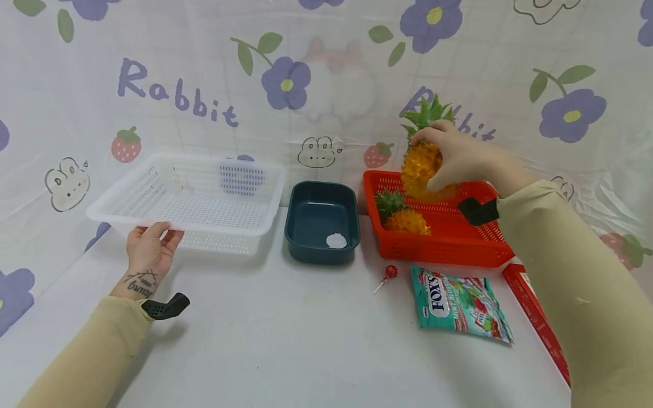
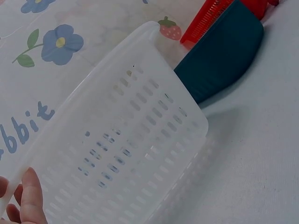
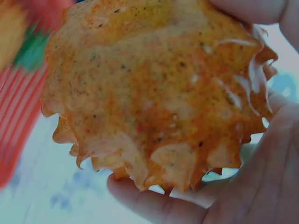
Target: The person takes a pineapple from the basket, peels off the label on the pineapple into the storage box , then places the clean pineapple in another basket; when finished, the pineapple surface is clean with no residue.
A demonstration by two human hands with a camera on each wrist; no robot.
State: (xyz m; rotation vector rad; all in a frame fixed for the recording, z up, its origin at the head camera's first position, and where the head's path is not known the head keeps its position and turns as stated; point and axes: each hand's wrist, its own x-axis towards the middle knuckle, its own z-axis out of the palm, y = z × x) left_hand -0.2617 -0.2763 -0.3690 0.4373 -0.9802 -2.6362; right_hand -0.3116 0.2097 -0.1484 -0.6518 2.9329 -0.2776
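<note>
In the head view my right hand [image 1: 456, 156] grips an orange toy pineapple [image 1: 420, 167] with green leaves, raised above the red basket [image 1: 444, 252]. The right wrist view shows its spiky underside [image 3: 149, 102] close up, thumb and fingers around it. A second pineapple [image 1: 407, 221] lies at the left inside the red basket. At the left, my left hand [image 1: 153, 249] pinches the front rim of the white basket [image 1: 245, 229], thumb on top and fingers below. That grip shows again at the lower left of the left wrist view, fingers [image 2: 32, 196] against the rim.
A dark blue bin [image 1: 321, 255] stands between the baskets with a white round piece [image 1: 336, 241] inside. In front of the red basket lie a red lollipop [image 1: 390, 272] and a Fox's candy bag [image 1: 461, 306]. A red box [image 1: 541, 323] lies at the right.
</note>
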